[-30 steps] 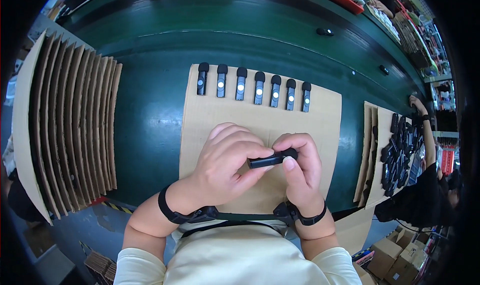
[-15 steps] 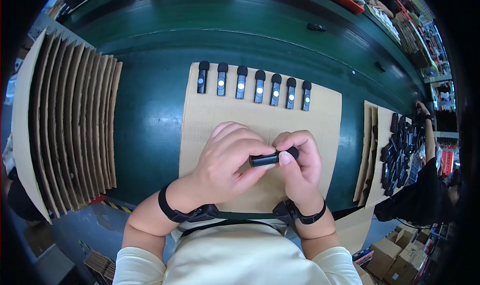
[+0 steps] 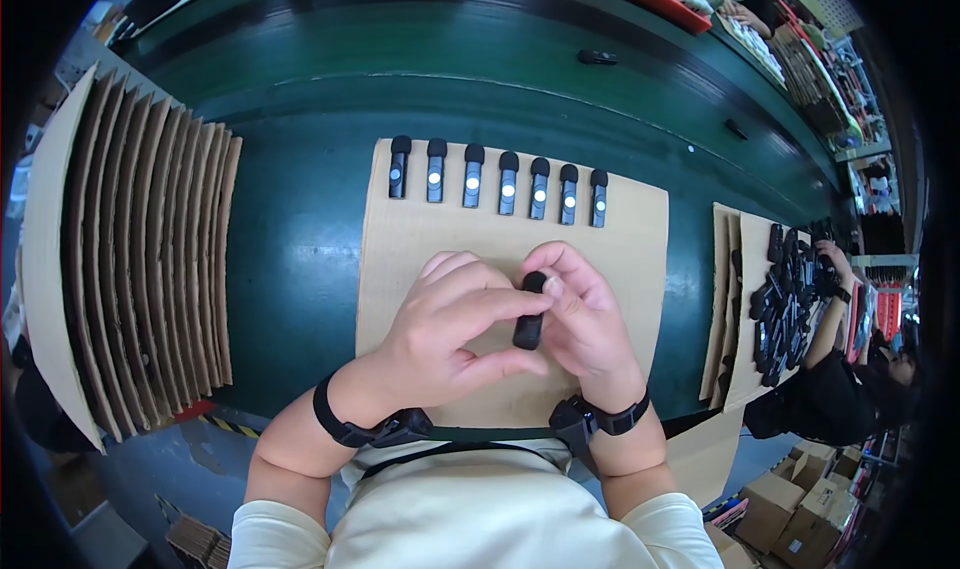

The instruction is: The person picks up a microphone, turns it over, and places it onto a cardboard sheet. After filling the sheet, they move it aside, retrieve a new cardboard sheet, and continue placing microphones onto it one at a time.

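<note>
Over the cardboard sheet (image 3: 430, 244), my right hand (image 3: 590, 324) pinches a small black clip-on wireless microphone (image 3: 528, 331) near its round foam end. The microphone is turned roughly upright, with its foam end away from me. My left hand (image 3: 440, 319) is beside it, thumb and index finger spread apart; the index fingertip reaches the microphone near its foam end. Beyond my hands, several similar microphones with foam caps, such as this one (image 3: 473, 177), form a row along the sheet's far edge. Each shows a round pale spot on its body.
Upright cardboard dividers (image 3: 150, 259) stand at the left. At right, a cardboard sheet holds a pile of black microphones (image 3: 785, 309), with another person's arm (image 3: 835, 299) reaching over it. Two dark pieces lie on the green belt (image 3: 400, 44). Cardboard boxes (image 3: 790, 514) sit low right.
The microphone has turned from lying sideways to roughly upright in my right hand. My left thumb and index finger have loosened from its body. The view has shifted slightly.
</note>
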Available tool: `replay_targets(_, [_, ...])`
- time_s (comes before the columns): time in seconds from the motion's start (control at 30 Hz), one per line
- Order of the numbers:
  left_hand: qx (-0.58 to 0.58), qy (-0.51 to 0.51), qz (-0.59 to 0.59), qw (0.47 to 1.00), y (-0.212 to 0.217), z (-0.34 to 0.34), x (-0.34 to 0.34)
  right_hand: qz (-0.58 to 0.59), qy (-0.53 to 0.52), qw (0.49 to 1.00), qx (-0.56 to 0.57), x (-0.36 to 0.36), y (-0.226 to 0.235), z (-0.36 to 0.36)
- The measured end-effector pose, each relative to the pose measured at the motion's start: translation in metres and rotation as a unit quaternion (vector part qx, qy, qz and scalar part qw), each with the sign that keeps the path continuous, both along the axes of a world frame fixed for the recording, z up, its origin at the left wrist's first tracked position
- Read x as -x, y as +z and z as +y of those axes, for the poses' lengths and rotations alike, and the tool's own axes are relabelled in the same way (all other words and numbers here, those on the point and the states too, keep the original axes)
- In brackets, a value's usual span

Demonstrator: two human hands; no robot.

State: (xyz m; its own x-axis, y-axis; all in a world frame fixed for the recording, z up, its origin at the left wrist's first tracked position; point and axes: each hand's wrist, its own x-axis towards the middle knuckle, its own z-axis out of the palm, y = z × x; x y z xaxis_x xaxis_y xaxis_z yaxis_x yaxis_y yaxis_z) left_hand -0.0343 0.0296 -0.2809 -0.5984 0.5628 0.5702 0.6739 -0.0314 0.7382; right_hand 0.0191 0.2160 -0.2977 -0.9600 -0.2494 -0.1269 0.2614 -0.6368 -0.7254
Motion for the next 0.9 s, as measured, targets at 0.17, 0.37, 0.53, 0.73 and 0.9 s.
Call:
replay_targets(0.17, [0.021,-0.013,-0.107,0.994,-0.002,0.000,0.001,0.065,-0.121,0.970,-0.202,0.003,0.032,0.014])
replay_targets(0.37, [0.161,0.047,-0.128,0.978,-0.016,0.005,0.002,0.120,-0.172,0.820,-0.533,0.016,0.035,0.067])
replay_targets(0.53, [0.218,0.046,-0.091,0.971,-0.020,0.005,0.003,0.040,-0.115,0.777,-0.618,0.047,0.028,0.118])
replay_targets(0.73, [0.239,0.026,-0.084,0.967,-0.019,0.003,0.001,-0.012,-0.059,0.774,-0.630,0.076,0.014,0.132])
replay_targets(0.9, [0.266,0.015,-0.090,0.960,-0.018,0.003,-0.001,-0.027,-0.032,0.756,-0.653,0.084,0.015,0.132])
